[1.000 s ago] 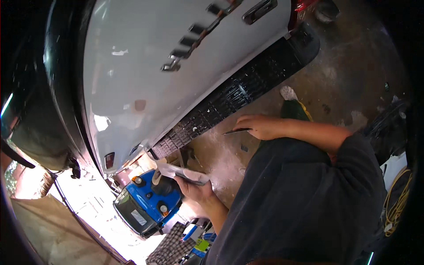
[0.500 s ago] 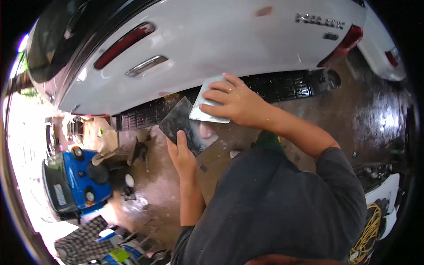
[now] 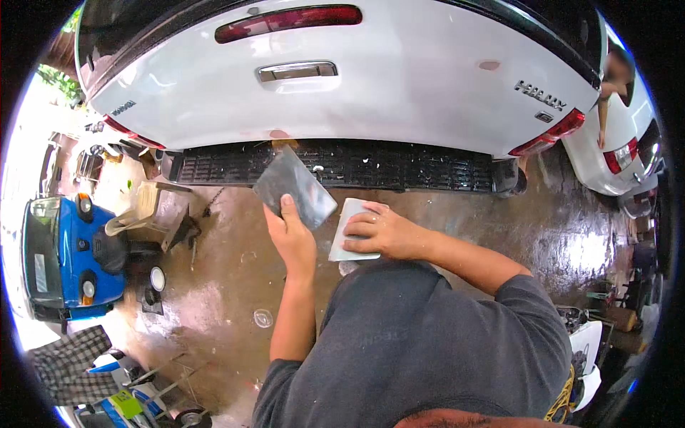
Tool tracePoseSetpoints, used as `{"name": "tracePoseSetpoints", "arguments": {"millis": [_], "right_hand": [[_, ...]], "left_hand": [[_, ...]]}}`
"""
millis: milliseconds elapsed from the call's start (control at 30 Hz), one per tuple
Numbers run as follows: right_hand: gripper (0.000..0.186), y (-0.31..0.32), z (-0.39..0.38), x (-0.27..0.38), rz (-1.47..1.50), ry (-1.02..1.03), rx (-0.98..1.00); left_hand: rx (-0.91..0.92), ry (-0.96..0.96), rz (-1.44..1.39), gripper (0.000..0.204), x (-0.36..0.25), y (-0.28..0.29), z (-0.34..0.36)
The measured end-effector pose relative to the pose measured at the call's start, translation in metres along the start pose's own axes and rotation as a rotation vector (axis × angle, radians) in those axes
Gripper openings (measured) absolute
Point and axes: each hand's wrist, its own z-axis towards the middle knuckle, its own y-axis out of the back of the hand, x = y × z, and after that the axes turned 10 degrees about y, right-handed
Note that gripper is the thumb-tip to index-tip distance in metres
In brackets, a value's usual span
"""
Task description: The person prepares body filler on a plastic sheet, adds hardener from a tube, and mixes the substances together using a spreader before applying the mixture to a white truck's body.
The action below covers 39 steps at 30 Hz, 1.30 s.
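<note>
In my left hand (image 3: 292,246) is a dark grey, flat, squarish mixing board (image 3: 285,187), tilted, its face smeared lighter at the right side. The thumb lies over its near edge; the other fingers are hidden beneath it. My right hand (image 3: 391,234) grips a pale, thin, rectangular spreader (image 3: 344,232), fingers laid across its upper face. The spreader is close to my body, apart from the board. Beyond both hands stands a white pickup tailgate (image 3: 407,93), with one dull reddish patch (image 3: 489,65) at upper right and another (image 3: 278,134) at its lower edge.
A black step bumper (image 3: 428,167) runs below the tailgate, speckled with pale bits. On the left are a blue vehicle (image 3: 93,250) and a beige plastic chair (image 3: 146,203). Another white car (image 3: 606,160) stands at right, a person's arm (image 3: 603,118) beside it. The floor (image 3: 228,285) looks wet.
My view has turned toward the tailgate's middle. The spreader has come off the board toward my body, and the pinkish lump seen on the board earlier no longer shows.
</note>
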Motion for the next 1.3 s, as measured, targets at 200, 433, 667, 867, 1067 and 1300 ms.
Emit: {"name": "tracePoseSetpoints", "arguments": {"millis": [200, 433, 667, 867, 1067, 1300], "right_hand": [[0.052, 0.047, 0.019, 0.018, 0.200, -0.090, -0.381], [0.057, -0.005, 0.010, 0.003, 0.191, -0.081, -0.372], [0.048, 0.026, -0.007, -0.021, -0.135, -0.209, -0.220], [0.035, 0.047, 0.010, -0.004, -0.288, -0.142, -0.177], [0.027, 0.056, 0.023, -0.002, -0.273, -0.040, -0.128], [0.028, 0.032, 0.042, 0.009, -0.181, -0.061, -0.168]], "left_hand": [[0.092, 0.114, -0.115, 0.037, 0.021, 0.014, 0.013], [0.154, 0.601, -0.625, 0.039, 0.036, 0.013, -0.016], [0.192, 0.456, -0.587, 0.036, 0.019, 0.030, -0.019], [0.192, 0.283, -0.390, 0.033, 0.002, 0.037, -0.013], [0.236, 0.216, -0.173, 0.032, 0.001, 0.039, -0.006], [0.323, 0.109, 0.090, 0.034, -0.013, 0.033, -0.004]]}}
